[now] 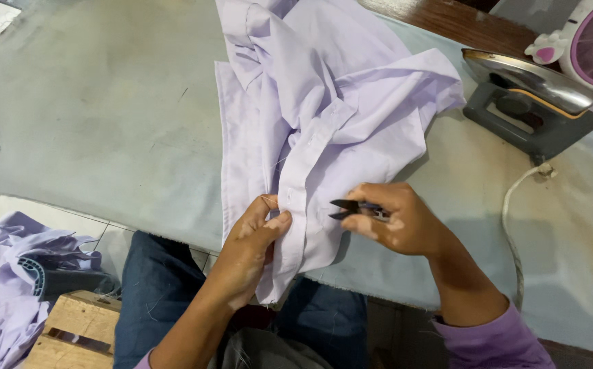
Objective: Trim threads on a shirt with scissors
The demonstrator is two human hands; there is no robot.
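Nearest me, my left hand [252,239] pinches the buttoned front edge of the pale lilac cotton shirt [323,116], fingers clamped on the cloth. Just right of it, my right hand [395,219] is closed around small black thread snips [352,208], their blades pointing at the placket. Beyond, the shirt lies crumpled on the grey padded table [105,116], with a tilted metal-soled grey iron [532,102] farther right.

Scene evenly lit by soft overhead light; faint shadows cast; slight motion blur noted; edges mildly distorted.
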